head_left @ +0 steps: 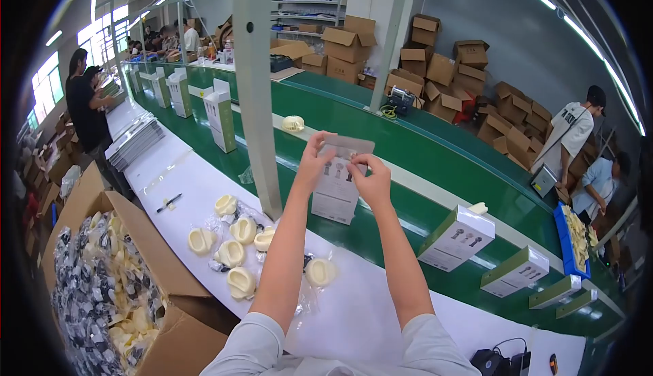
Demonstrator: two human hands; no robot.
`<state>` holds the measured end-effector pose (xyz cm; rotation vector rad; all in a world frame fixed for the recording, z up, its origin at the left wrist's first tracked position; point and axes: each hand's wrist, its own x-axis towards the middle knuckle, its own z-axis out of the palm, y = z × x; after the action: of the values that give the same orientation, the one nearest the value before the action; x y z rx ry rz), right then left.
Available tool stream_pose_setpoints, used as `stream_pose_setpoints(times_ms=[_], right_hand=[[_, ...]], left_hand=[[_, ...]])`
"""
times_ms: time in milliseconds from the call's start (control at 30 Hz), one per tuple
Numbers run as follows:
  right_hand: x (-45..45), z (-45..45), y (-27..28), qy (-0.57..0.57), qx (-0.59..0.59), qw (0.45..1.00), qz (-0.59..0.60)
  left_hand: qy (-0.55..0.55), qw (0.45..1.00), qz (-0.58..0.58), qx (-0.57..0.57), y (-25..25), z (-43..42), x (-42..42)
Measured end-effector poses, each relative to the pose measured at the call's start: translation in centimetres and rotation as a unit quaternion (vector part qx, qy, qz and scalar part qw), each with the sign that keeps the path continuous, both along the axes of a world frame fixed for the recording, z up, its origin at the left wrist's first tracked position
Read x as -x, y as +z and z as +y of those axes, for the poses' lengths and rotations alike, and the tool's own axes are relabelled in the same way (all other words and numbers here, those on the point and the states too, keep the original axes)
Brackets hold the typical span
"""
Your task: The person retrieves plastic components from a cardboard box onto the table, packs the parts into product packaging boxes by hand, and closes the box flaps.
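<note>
A white product box (335, 201) with pictures printed on its face stands on the green conveyor belt in front of me, its grey top flap (348, 146) raised. My left hand (314, 163) is closed around the box's upper left edge. At the upper right, my right hand (372, 180) has its fingers pinched together against the box near the flap; whether something small sits between them I cannot make out. Left of my forearms, several cream plastic parts (231, 253) lie on the white table among clear bags. Another cream part (320, 272) rests near my left forearm.
An open carton (146, 240) full of bagged parts stands at the left. More boxes (457, 238) stand along the belt (435, 165). A metal post (255, 90) rises left of my hands. A blue crate (573, 240) sits at the right, where two people work. A pen (169, 202) lies on the table.
</note>
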<state>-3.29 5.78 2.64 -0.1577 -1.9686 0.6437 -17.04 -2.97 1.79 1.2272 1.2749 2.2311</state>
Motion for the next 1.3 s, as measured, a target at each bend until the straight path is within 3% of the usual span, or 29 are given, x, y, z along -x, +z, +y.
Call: stream_pose_setpoints(times_ms=[67, 167, 200, 300, 333, 433, 633, 733, 900, 1033, 1100, 1133, 1200, 1233, 1300], right_hand=[[-0.6, 0.3, -0.2, 0.009, 0.075, 0.997, -0.016], [-0.6, 0.2, -0.3, 0.151, 0.368, 0.904, 0.155], [-0.7, -0.1, -0.4, 0.152, 0.369, 0.904, 0.155], [-1.5, -2.9, 1.2, 0.006, 0.263, 0.939, 0.222], [-1.5, -2.9, 0.9, 0.010, 0.268, 0.938, 0.220], [-2.5, -1.2, 0.2, -0.010, -0.038, 0.994, 0.105], [-3.8, -1.0, 1.0, -0.009, 0.052, 0.998, 0.046], [-4.0, -0.4, 0.8, -0.002, 0.075, 0.996, 0.043], [-5.1, -0.3, -0.4, 0.010, 0.007, 0.998, 0.060], [-5.8, -0.4, -1.0, -0.019, -0.010, 0.998, 0.064], [-5.8, -0.5, -1.5, -0.030, 0.004, 0.998, 0.062], [-5.7, -0.3, -1.8, -0.040, -0.023, 0.997, 0.061], [-6.7, 0.4, -1.4, -0.057, -0.063, 0.994, 0.064], [-7.2, 0.9, -1.4, -0.064, -0.058, 0.994, 0.070], [-8.6, 1.3, -0.1, -0.061, -0.066, 0.996, -0.004]], left_hand=[[0.012, 0.998, 0.008, -0.060, -0.9, 0.7, -0.6], [-0.004, 0.997, -0.028, -0.066, -1.5, 0.8, -1.4], [-0.004, 0.996, -0.045, -0.072, -1.7, 0.7, -1.4], [-0.013, 0.996, -0.030, -0.086, -1.8, -0.7, -2.8], [-0.019, 0.996, -0.022, -0.089, -1.8, -1.3, -3.1], [0.005, 0.999, 0.012, -0.051, -0.7, -2.3, -4.0], [0.012, 0.999, 0.036, -0.018, -1.6, -1.1, -4.4], [0.087, 0.984, 0.147, -0.043, -2.1, -0.3, -4.4], [0.118, 0.962, 0.235, -0.076, -3.5, -0.3, -4.0], [0.053, 0.961, 0.272, -0.010, -2.4, -1.5, -3.8], [0.056, 0.904, 0.410, 0.104, -0.8, -3.1, -2.9], [0.080, 0.906, 0.402, 0.110, 1.2, -5.5, -3.2], [0.069, 0.751, 0.593, 0.281, 6.3, -11.3, -4.1], [0.104, 0.754, 0.569, 0.310, 9.0, -15.9, -4.7], [0.036, 0.709, 0.544, 0.446, 13.7, -25.0, -6.3]])
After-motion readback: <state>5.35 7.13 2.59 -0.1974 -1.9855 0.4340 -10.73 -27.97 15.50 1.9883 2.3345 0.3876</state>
